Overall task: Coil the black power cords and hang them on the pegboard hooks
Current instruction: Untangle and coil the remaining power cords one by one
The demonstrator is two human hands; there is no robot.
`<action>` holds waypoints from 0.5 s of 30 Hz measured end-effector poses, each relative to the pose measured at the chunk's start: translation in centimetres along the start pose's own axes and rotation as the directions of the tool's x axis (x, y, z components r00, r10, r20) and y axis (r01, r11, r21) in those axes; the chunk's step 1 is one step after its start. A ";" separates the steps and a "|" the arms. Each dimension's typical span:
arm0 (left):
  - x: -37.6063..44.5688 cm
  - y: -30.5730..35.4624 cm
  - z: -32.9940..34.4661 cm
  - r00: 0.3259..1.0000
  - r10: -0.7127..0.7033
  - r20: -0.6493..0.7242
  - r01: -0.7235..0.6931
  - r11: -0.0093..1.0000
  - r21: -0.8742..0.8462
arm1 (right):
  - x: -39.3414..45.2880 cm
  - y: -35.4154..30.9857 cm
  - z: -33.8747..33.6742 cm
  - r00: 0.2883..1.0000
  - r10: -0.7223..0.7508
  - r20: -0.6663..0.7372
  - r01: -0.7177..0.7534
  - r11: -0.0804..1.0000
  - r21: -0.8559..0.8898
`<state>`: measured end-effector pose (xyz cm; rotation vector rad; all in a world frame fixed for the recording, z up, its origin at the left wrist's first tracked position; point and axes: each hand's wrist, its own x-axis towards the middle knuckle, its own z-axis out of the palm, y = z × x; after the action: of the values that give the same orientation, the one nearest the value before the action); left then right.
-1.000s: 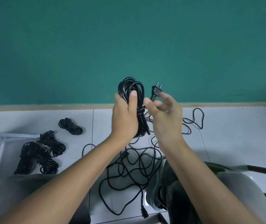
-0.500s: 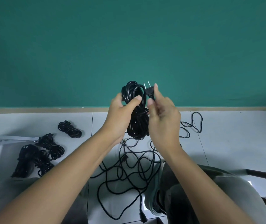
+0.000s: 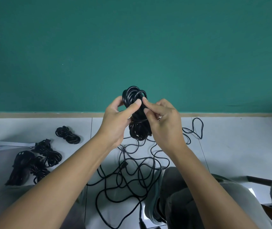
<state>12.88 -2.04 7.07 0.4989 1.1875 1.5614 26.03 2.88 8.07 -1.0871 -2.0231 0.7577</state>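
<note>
Coiled cord (image 3: pixel 136 113) between both hands, loose cords (image 3: pixel 132 171) on floor below, bundles (image 3: pixel 46 156) left.

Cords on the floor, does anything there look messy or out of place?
Yes. A loose cord sprawls in tangled loops on the floor tiles below the hands, uncoiled, unlike the coiled bundles lying to the left. The left hand and right hand hold one coiled cord.
</note>
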 end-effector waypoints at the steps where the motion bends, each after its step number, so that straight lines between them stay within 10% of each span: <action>1: 0.0 0.0 0.0 1.000 0.003 0.009 -0.003 1.000 0.025 | 0.0 0.1 0.0 1.000 -0.018 0.007 0.019 0.999 -0.045; 7: -0.5 -0.7 -0.2 0.999 0.040 0.020 -0.043 0.981 0.189 | 0.1 1.0 -0.4 0.993 -0.064 0.100 0.081 0.981 -0.175; 15: -0.5 0.1 -0.3 0.994 0.076 0.077 -0.092 0.967 0.236 | 0.2 0.8 -0.7 0.983 -0.138 -0.117 0.113 0.974 -0.198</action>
<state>12.79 -2.56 7.18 0.7629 1.3247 1.4672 26.83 3.53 7.92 -1.0730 -2.0609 0.4236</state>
